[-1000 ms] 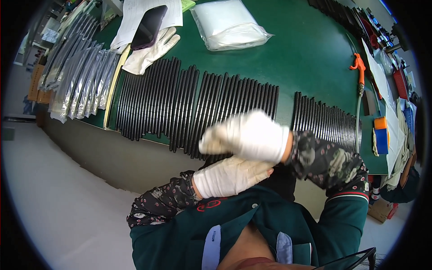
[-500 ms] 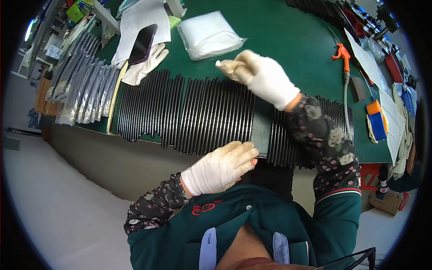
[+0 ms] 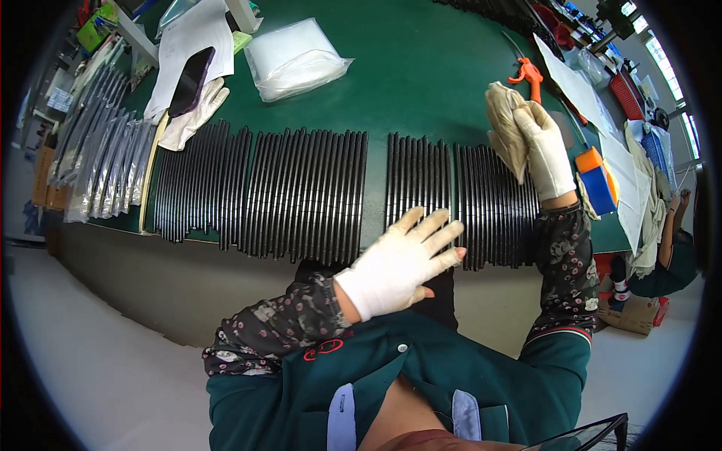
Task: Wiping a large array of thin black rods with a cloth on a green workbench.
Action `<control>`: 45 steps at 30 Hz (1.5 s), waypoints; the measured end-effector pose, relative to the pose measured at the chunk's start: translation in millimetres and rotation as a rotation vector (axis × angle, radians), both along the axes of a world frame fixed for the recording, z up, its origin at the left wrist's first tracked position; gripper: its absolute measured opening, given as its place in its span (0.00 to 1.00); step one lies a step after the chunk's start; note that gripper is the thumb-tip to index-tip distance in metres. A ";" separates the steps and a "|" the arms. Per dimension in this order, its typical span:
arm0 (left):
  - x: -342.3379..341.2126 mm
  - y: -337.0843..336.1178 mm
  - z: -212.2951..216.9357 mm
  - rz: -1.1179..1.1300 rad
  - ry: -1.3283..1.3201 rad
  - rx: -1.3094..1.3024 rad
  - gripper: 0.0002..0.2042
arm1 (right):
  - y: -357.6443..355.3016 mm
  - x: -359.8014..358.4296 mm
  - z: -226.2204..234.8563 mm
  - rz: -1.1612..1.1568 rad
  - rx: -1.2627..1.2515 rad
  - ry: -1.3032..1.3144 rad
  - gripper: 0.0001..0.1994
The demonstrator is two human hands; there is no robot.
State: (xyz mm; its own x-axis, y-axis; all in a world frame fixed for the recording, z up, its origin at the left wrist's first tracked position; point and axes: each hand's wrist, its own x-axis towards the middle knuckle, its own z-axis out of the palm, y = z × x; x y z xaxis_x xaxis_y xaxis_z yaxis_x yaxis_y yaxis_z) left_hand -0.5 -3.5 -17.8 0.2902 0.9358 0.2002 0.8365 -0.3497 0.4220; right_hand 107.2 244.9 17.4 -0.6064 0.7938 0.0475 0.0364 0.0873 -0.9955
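Observation:
Glossy black rods lie side by side in groups along the near edge of the green table: a far-left group (image 3: 199,180), a centre-left group (image 3: 308,188), a narrower group (image 3: 415,173) and a right group (image 3: 492,210). My left hand (image 3: 398,263), in a white glove with bare fingertips, is spread over the near ends of the narrower group; whether it touches them I cannot tell. My right hand (image 3: 547,154), also gloved, is closed on a folded beige cloth (image 3: 507,124) above the far ends of the right group.
Bagged rods (image 3: 113,165) lie at the left, beside a phone (image 3: 192,81) and a loose white glove (image 3: 197,116). A white plastic packet (image 3: 297,60) sits at the back. An orange air gun (image 3: 529,73) and a blue-and-orange tape roll (image 3: 596,184) are at the right.
My right hand has swung right with the cloth, from the centre-left group to the right group. My left hand has moved slightly right and its fingers have spread. The view has shifted.

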 end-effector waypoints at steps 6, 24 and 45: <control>-16.0 -27.8 9.5 0.007 0.118 -0.057 0.36 | -47.8 -18.4 2.9 0.104 0.245 -0.148 0.11; -7.3 -31.4 -25.2 -0.172 0.045 0.150 0.21 | -94.2 -90.9 -24.3 0.764 1.214 -0.158 0.06; -69.3 4.4 60.4 -0.034 0.264 0.078 0.27 | -15.9 -25.2 1.3 0.105 0.705 -0.166 0.12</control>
State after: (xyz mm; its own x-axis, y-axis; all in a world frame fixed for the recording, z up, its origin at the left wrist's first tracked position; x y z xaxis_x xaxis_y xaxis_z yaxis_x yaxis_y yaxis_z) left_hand -69.8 0.9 42.6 0.3732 0.9093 0.1842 0.9011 -0.4025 0.1615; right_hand 82.0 228.9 18.7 -0.7214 0.5457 0.4265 0.1375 0.7164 -0.6840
